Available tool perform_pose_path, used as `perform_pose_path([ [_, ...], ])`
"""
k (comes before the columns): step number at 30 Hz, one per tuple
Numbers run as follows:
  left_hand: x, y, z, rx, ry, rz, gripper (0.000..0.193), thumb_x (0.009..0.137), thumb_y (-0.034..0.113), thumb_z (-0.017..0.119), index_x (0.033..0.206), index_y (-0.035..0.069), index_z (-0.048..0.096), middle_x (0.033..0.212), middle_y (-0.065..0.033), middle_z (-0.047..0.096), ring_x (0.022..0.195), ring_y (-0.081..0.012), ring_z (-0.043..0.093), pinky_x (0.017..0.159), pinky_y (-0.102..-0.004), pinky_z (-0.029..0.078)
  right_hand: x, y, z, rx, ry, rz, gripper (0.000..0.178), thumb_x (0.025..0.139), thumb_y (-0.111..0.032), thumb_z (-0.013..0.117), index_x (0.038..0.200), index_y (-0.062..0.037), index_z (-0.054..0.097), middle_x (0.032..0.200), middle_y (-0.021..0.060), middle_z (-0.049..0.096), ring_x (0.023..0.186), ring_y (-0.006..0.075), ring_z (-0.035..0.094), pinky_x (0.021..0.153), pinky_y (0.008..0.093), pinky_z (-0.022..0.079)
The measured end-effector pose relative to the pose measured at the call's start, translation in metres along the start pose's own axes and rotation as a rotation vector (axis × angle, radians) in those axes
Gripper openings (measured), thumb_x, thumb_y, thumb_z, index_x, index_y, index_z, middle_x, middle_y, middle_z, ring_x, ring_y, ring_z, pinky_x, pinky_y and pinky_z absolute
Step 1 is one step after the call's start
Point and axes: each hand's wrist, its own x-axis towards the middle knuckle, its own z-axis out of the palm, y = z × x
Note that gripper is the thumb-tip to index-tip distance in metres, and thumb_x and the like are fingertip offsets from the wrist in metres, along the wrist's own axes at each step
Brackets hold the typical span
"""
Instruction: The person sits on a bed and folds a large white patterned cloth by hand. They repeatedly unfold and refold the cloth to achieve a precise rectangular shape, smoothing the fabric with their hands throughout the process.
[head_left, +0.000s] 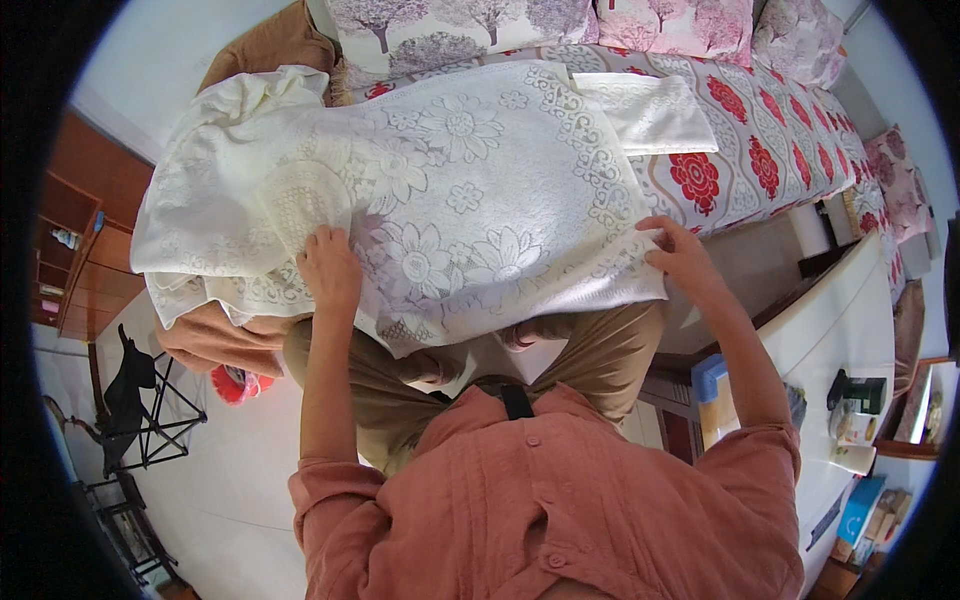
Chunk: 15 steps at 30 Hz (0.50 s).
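A large white cloth with a lace flower pattern (440,200) lies spread over a sofa seat in front of me, its near edge hanging over my knees. My left hand (330,268) is closed on a bunched fold of it, left of the middle; the fingertips are partly hidden in the fabric. At the cloth's right edge, my right hand (680,255) holds the border, with thumb and forefinger a little apart. The cloth is flat in the middle and heaped in folds on the left. A smaller white folded cloth (650,112) lies beyond its far right corner.
A red-flowered sofa cover (760,150) shows on the right, with tree-print cushions (460,30) along the back. Brown fabric (225,335) hangs at the left. A black folding stool (135,400) stands on the floor, and a white table (840,340) is on my right.
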Motion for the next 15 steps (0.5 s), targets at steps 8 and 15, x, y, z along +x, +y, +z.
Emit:
perform_pose_path([
  [8, 0.003, 0.004, -0.019, -0.106, -0.004, -0.024, 0.017, 0.077, 0.017, 0.070, 0.089, 0.009, 0.061, 0.099, -0.0080, 0.058, 0.097, -0.0290, 0.059, 0.078, -0.0444, 0.047, -0.035, -0.002, -0.007, 0.008, 0.034, 0.046, 0.048, 0.079, 0.003, 0.064, 0.125, -0.0096, 0.059, 0.116, 0.0048, 0.055, 0.077, 0.0105, 0.050, 0.073, 0.0253, 0.046],
  [15, 0.007, -0.011, -0.016, -0.293, -0.073, -0.183, 0.015, 0.080, 0.019, 0.068, 0.088, 0.008, 0.061, 0.096, -0.0089, 0.061, 0.091, -0.0300, 0.061, 0.073, -0.0425, 0.048, -0.038, 0.002, -0.004, 0.082, 0.092, -0.127, 0.035, 0.080, 0.003, 0.062, 0.114, -0.0070, 0.065, 0.112, 0.0020, 0.060, 0.073, 0.0066, 0.047, 0.072, 0.0238, 0.043],
])
